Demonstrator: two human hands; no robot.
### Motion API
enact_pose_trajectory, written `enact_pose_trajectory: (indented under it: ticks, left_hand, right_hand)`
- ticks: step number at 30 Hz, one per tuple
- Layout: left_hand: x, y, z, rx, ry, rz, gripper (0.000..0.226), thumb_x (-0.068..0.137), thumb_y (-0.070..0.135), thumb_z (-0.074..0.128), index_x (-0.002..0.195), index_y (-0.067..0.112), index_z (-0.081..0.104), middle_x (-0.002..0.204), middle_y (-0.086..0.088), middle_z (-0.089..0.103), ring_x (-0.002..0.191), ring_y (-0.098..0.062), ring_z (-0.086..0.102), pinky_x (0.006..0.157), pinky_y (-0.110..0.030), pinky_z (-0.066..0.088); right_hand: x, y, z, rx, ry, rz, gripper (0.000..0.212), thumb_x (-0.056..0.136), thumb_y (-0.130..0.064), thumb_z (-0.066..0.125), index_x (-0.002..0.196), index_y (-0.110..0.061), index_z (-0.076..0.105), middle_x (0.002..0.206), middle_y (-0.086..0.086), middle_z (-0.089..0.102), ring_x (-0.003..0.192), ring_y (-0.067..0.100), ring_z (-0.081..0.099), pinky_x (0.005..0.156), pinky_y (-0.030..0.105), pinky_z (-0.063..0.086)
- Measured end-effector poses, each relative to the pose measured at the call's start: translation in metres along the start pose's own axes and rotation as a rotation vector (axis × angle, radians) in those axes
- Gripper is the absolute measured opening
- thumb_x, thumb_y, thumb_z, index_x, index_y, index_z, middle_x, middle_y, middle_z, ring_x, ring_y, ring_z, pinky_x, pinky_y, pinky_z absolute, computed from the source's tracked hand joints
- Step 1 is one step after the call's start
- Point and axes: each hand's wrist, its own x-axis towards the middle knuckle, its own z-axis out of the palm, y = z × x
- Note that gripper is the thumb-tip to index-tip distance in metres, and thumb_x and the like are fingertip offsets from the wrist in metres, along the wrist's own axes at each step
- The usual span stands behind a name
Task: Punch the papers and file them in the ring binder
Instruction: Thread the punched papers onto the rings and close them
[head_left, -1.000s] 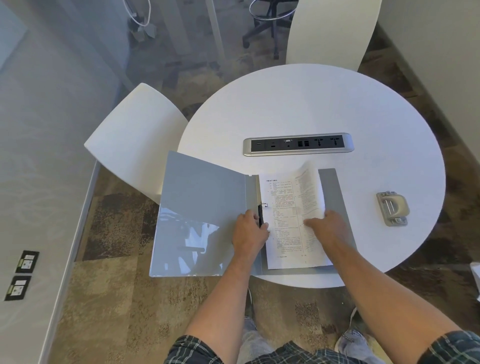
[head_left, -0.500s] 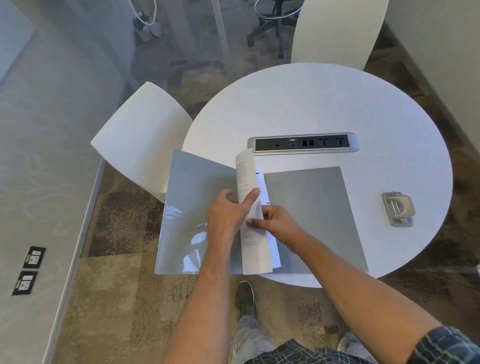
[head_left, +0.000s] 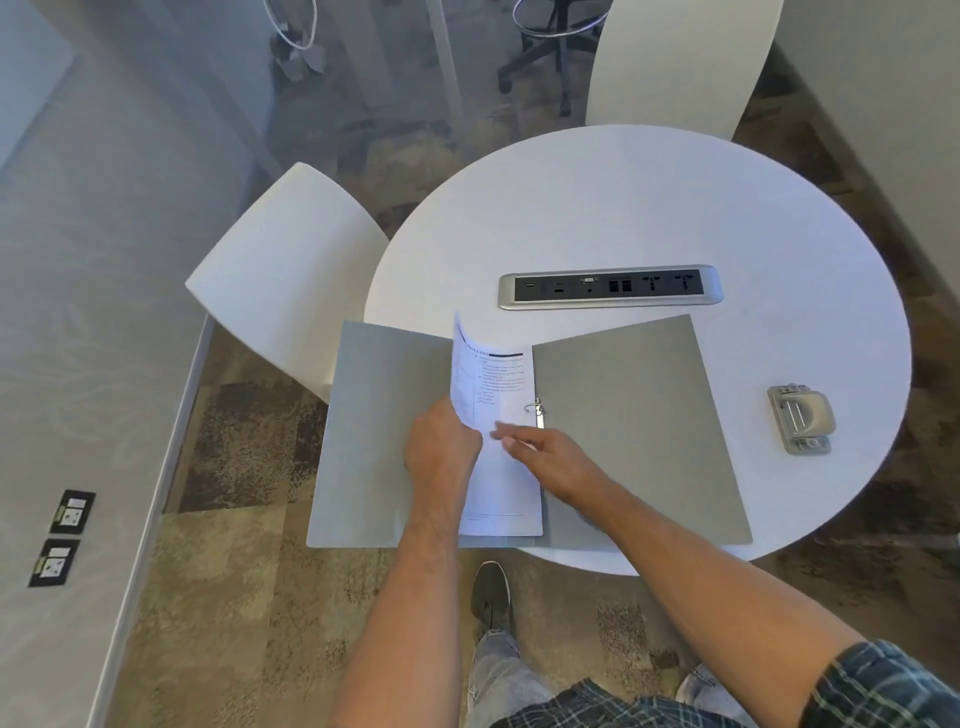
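A grey ring binder (head_left: 628, 415) lies open on the near edge of the round white table (head_left: 649, 208), its left cover overhanging the edge. Printed papers (head_left: 493, 395) sit over the spine, folded over toward the left, top edge curling up. A metal ring (head_left: 537, 410) stands up just right of the sheets. My left hand (head_left: 441, 447) holds the papers' left edge. My right hand (head_left: 550, 457) rests on the sheets near the ring, fingers pointing left. A grey hole punch (head_left: 800, 418) sits at the table's right.
A silver power and data strip (head_left: 610, 287) is set into the table behind the binder. White chairs stand at the left (head_left: 285, 270) and far side (head_left: 680, 57). A glass wall runs along the left; my shoe (head_left: 491, 592) is under the table edge.
The papers lay flat on the binder's right side; both hands have turned them over the rings to the left. The right cover is now bare and the ring shows.
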Motion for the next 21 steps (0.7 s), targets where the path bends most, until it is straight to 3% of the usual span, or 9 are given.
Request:
enact_pose_trajectory:
  ticks: [2,4,7,10,13,16,18,21]
  left_hand:
    - [0.001,-0.003,-0.001,0.004,0.012,-0.009,0.013,0.086,0.008,0.053,0.092,0.012,0.063,0.086,-0.007,0.068,0.077,-0.033,0.061,0.062,-0.03,0.044]
    - [0.001,-0.004,-0.001,-0.013,0.016,-0.01,0.011,0.085,0.005,0.05,0.082,0.013,0.057,0.073,-0.002,0.059,0.07,-0.03,0.056,0.055,-0.027,0.038]
    - [0.002,-0.003,0.0,-0.105,0.065,0.017,0.013,0.084,0.008,0.047,0.073,0.011,0.052,0.067,-0.001,0.055,0.061,-0.026,0.05,0.049,-0.024,0.031]
    - [-0.003,0.01,0.0,-0.184,0.071,0.135,0.018,0.087,0.013,0.048,0.07,0.012,0.054,0.062,0.0,0.055,0.057,-0.023,0.05,0.048,-0.026,0.033]
    - [-0.017,0.036,0.0,-0.262,0.012,0.198,0.02,0.088,0.014,0.049,0.069,0.017,0.053,0.059,0.005,0.052,0.053,-0.014,0.047,0.047,-0.025,0.031]
    - [-0.031,0.056,0.017,-0.343,-0.101,0.258,0.014,0.091,0.023,0.054,0.089,0.02,0.068,0.085,0.003,0.073,0.076,-0.012,0.068,0.055,-0.016,0.046]
    - [-0.039,0.065,0.035,-0.365,-0.163,0.28,0.029,0.093,0.042,0.055,0.107,0.023,0.071,0.115,0.002,0.074,0.104,-0.018,0.069,0.076,-0.024,0.059]
    - [-0.051,0.077,0.055,-0.369,-0.283,0.291,0.059,0.091,0.07,0.049,0.129,0.027,0.065,0.139,0.004,0.062,0.124,-0.02,0.059,0.098,-0.036,0.054]
  right_hand:
    - [0.002,0.016,-0.009,-0.183,0.122,0.055,0.036,0.104,-0.034,0.052,0.139,-0.037,0.063,0.151,-0.026,0.048,0.13,0.003,0.054,0.113,0.031,0.039]
    - [0.002,0.031,-0.015,-0.233,0.126,0.094,0.04,0.102,-0.035,0.052,0.141,-0.04,0.06,0.152,-0.03,0.044,0.133,0.001,0.054,0.117,0.035,0.039]
    - [-0.002,0.036,-0.019,-0.119,0.081,0.068,0.043,0.099,-0.035,0.063,0.142,-0.034,0.061,0.155,-0.023,0.044,0.136,0.003,0.051,0.118,0.03,0.036]
    - [-0.003,0.031,-0.023,0.025,0.143,-0.004,0.046,0.092,-0.04,0.074,0.136,-0.028,0.067,0.148,-0.016,0.056,0.136,0.006,0.053,0.112,0.024,0.037]
    - [-0.006,0.027,-0.029,0.24,0.158,-0.119,0.052,0.087,-0.039,0.08,0.135,-0.019,0.069,0.135,-0.009,0.068,0.128,0.01,0.062,0.112,0.036,0.047]
    - [-0.015,0.022,-0.037,0.312,0.156,-0.241,0.046,0.092,-0.027,0.075,0.132,-0.006,0.068,0.122,0.005,0.075,0.117,0.017,0.069,0.1,0.033,0.055]
    - [-0.018,0.023,-0.047,0.361,0.21,-0.229,0.051,0.086,-0.042,0.07,0.125,-0.009,0.071,0.114,0.011,0.077,0.111,0.025,0.072,0.098,0.044,0.058]
    - [-0.023,0.032,-0.063,0.534,0.241,-0.152,0.061,0.085,-0.06,0.064,0.127,-0.016,0.07,0.122,0.019,0.073,0.117,0.04,0.067,0.102,0.059,0.053]
